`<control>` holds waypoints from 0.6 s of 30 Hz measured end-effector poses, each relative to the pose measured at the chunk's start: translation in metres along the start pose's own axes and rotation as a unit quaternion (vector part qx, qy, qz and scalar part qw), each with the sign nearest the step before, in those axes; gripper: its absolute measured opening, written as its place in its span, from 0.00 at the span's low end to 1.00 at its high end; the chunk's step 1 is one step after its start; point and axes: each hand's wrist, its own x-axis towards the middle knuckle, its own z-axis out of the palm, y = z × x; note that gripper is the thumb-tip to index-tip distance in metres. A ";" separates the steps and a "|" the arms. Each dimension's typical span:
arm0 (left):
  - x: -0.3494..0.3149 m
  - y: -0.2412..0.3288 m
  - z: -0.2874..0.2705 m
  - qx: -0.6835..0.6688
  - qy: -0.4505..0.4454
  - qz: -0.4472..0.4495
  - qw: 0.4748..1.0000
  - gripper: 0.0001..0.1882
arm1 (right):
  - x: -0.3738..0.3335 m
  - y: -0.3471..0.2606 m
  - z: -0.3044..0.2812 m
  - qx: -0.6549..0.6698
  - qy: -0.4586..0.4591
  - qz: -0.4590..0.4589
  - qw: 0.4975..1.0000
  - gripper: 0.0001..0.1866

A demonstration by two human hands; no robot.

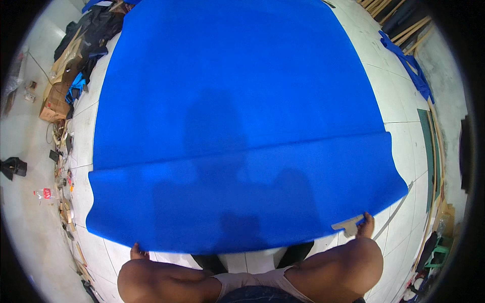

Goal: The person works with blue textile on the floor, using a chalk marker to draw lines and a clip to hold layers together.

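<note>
A large blue sheet (242, 65) of fabric or foam spreads over the floor. Its near part (283, 171) forms a flap, with a straight crease or edge across the sheet. At the near left edge, my left hand (140, 252) grips the blue sheet, with most of its fingers hidden. On the right, my right hand (366, 227) closes on a flat, wide-bladed grey scraper (347, 224), which lies against the sheet's near edge. Whether that hand also pinches the sheet, I cannot tell. My shadow falls across the blue surface.
White floor tiles (399, 151) border the sheet. Cardboard (54, 103), dark cloth and scraps line the left side, with a plastic bottle (45, 193) beyond. A thin grey strip (396, 209) lies at right, near wooden sticks (411, 30) and a green stool (438, 256).
</note>
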 end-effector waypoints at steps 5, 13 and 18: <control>-0.069 0.097 0.066 -0.142 0.071 0.084 0.984 0.16 | -0.040 -0.113 0.001 -0.053 -0.040 -0.130 0.989 0.32; 0.015 0.265 0.293 -0.045 -0.115 0.248 0.961 0.11 | 0.052 -0.237 0.244 0.003 -0.111 -0.209 0.972 0.44; -0.024 0.155 0.344 0.464 -0.058 0.607 0.643 0.24 | 0.017 -0.142 0.282 -0.439 -0.088 -0.563 0.694 0.32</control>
